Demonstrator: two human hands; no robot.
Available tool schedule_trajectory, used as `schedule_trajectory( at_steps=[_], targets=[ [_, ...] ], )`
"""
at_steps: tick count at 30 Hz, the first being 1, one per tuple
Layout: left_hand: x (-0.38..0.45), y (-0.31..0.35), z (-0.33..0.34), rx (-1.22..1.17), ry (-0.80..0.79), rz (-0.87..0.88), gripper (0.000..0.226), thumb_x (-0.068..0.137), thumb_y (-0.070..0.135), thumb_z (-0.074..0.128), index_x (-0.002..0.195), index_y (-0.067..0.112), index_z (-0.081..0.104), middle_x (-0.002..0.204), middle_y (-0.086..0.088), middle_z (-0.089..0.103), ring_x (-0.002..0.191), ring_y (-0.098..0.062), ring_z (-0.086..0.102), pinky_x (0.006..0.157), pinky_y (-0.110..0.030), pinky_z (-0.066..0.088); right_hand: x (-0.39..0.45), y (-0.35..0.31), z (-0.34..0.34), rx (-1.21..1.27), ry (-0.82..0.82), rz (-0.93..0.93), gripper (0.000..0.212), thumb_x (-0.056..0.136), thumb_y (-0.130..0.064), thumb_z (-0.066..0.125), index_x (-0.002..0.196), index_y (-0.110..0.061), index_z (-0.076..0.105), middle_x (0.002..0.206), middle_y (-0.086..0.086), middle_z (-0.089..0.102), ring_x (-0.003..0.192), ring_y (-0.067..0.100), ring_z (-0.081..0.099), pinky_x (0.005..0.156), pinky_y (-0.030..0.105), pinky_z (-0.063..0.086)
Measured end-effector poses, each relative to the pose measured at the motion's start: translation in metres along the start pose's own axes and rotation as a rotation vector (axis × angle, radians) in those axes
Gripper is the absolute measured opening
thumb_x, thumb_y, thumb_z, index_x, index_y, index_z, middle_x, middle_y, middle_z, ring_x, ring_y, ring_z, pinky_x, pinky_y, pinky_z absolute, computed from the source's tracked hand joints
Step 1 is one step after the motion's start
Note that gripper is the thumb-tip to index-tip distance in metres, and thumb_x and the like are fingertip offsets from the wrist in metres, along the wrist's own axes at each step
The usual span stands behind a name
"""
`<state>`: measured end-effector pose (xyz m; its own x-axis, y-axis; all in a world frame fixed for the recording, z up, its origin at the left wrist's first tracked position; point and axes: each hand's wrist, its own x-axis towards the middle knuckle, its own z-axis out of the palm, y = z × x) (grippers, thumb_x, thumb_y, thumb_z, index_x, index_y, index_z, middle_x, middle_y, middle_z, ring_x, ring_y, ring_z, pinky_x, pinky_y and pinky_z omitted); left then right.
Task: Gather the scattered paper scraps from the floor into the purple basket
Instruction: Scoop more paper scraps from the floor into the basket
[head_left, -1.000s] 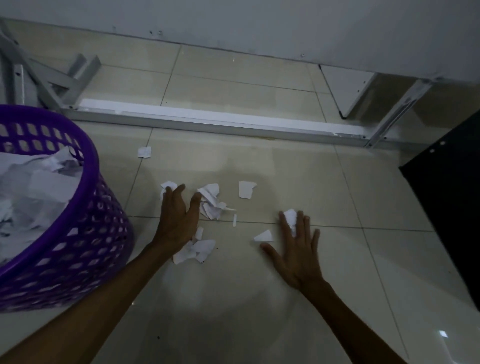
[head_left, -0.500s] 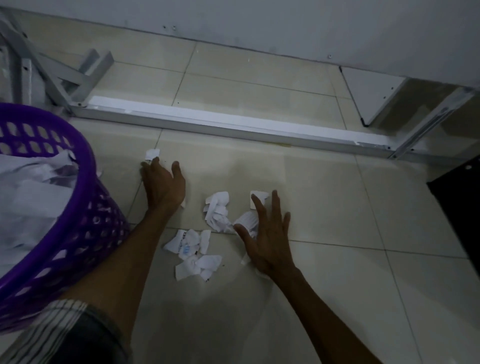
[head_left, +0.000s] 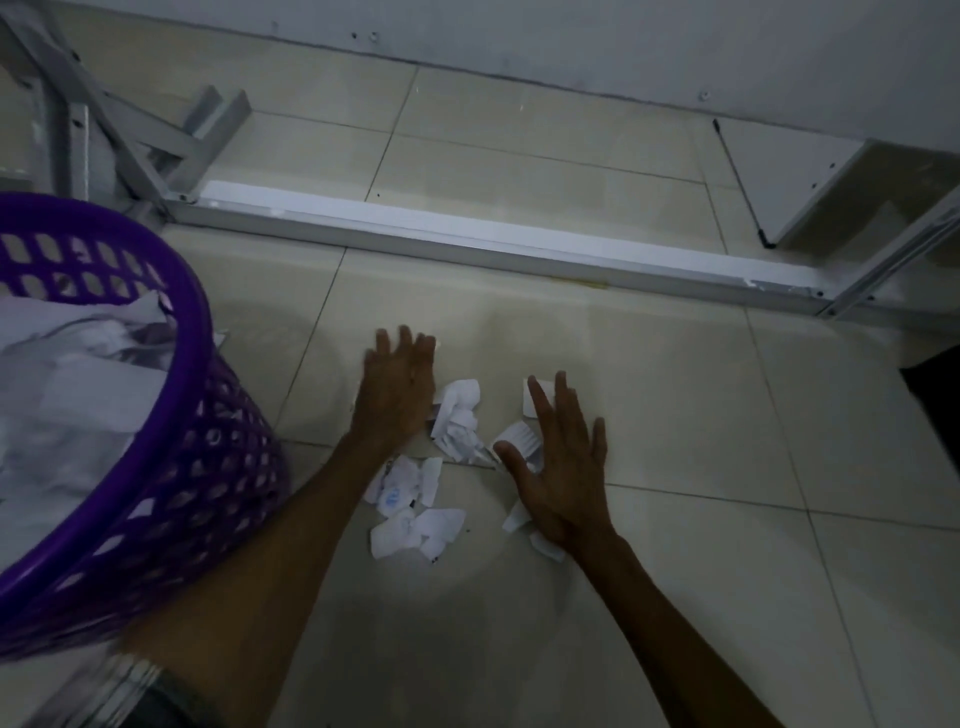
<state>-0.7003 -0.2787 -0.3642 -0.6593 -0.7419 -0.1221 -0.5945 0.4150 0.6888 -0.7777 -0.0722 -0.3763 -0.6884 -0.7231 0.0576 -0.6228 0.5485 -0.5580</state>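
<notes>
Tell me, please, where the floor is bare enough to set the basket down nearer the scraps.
Bare tile lies right of the right hand and between the hands and the metal bar. Between both hands, paper scraps crowd it.

Purple basket (head_left: 171, 467) cut by left edge; left hand (head_left: 397, 387) motion-blurred; scraps under right hand (head_left: 563, 467) partly hidden.

Dim indoor room: tiled floor (head_left: 649, 395), white metal desk frame (head_left: 467, 244)

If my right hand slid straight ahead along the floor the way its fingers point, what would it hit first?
Probably the small paper scrap already at the right hand's fingertips; beyond it, bare tile up to the white metal bar.
</notes>
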Motion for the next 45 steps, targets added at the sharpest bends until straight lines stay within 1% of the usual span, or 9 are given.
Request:
schedule_trajectory(
  at_steps=[9,15,20,27,30,33,39,43,45],
  targets=[
    [-0.086,-0.003,-0.001,-0.144,-0.187,-0.044,0.050,0.103,0.049,0.023,0.151,0.033,0.028,0.163,0.001,0.009,0.149,-0.019,0.003,0.118,-0.035,0.002,0.001,-0.027,0.006,-0.155,-0.261,-0.232,0.071,0.095,-0.066,0.028,0.156,-0.032,0.018,0.164,-0.010,0.009,0.152,0.020,-0.004,0.120,0.055,-0.001],
    [-0.116,-0.021,-0.025,-0.307,-0.107,0.121,0.030,0.104,0.030,0.039,0.121,0.025,0.063,0.130,0.005,0.061,0.125,-0.015,0.053,0.108,-0.035,0.041,-0.062,-0.019,-0.007,0.129,-0.003,-0.206,0.054,0.094,-0.063,0.043,0.131,-0.025,0.055,0.155,-0.009,0.037,0.145,0.008,0.029,0.120,0.046,0.019],
    [-0.151,-0.048,-0.024,-0.236,0.023,0.095,0.044,0.102,0.039,0.038,0.145,0.029,0.041,0.156,0.007,0.031,0.146,-0.007,0.021,0.121,-0.039,0.015,-0.093,-0.004,-0.018,0.134,-0.012,0.041,0.086,0.076,-0.084,0.045,0.149,-0.047,0.017,0.163,-0.014,0.003,0.150,0.003,0.002,0.124,0.042,0.004],
    [-0.171,-0.053,-0.020,-0.169,-0.127,0.091,0.058,0.102,0.014,0.041,0.153,0.020,0.013,0.158,0.008,0.005,0.145,-0.009,-0.002,0.116,-0.025,0.003,-0.073,-0.044,0.016,0.001,-0.127,-0.223,0.112,0.063,-0.091,0.051,0.155,-0.043,0.007,0.165,0.002,-0.012,0.152,0.024,-0.011,0.118,0.059,-0.002],
    [-0.169,-0.055,-0.028,-0.102,-0.176,0.122,0.058,0.101,0.013,0.044,0.152,0.014,0.016,0.156,0.005,0.009,0.143,-0.010,0.003,0.117,-0.028,0.008,-0.072,-0.056,0.036,-0.100,-0.135,-0.258,0.118,0.058,-0.097,0.043,0.155,-0.040,0.009,0.165,0.008,-0.007,0.152,0.030,-0.010,0.115,0.067,-0.001],
    [-0.163,-0.058,-0.039,-0.191,-0.179,0.160,0.050,0.098,0.010,0.052,0.145,0.006,0.038,0.151,-0.006,0.037,0.142,-0.018,0.031,0.120,-0.038,0.021,-0.076,-0.063,0.052,-0.102,-0.109,-0.296,0.121,0.056,-0.098,0.042,0.156,-0.033,0.019,0.165,0.012,0.005,0.152,0.032,-0.003,0.116,0.066,-0.002],
    [-0.160,-0.058,-0.037,-0.274,0.003,0.049,0.046,0.082,0.020,0.075,0.125,0.031,0.063,0.122,0.017,0.062,0.111,0.001,0.056,0.097,-0.019,0.042,-0.077,-0.071,0.063,0.142,0.024,-0.379,0.069,0.082,-0.057,0.069,0.133,-0.012,0.061,0.147,0.016,0.046,0.140,0.032,0.038,0.117,0.053,0.025],
    [-0.167,-0.053,-0.033,-0.382,-0.030,0.092,0.039,0.090,-0.003,0.059,0.126,0.012,0.061,0.131,-0.008,0.061,0.126,-0.020,0.053,0.108,-0.041,0.042,-0.077,-0.065,0.063,0.266,0.043,-0.299,0.037,0.086,-0.032,0.072,0.117,-0.012,0.071,0.125,0.012,0.063,0.119,0.027,0.052,0.104,0.018,0.033],
    [-0.170,-0.056,-0.033,-0.316,-0.003,0.124,0.043,0.089,-0.013,0.053,0.128,0.005,0.058,0.133,-0.011,0.059,0.128,-0.023,0.053,0.111,-0.037,0.039,-0.071,-0.066,0.061,0.333,0.038,-0.235,0.021,0.084,-0.016,0.072,0.102,-0.006,0.075,0.109,0.016,0.069,0.103,0.035,0.061,0.096,0.022,0.040]
  ],
)
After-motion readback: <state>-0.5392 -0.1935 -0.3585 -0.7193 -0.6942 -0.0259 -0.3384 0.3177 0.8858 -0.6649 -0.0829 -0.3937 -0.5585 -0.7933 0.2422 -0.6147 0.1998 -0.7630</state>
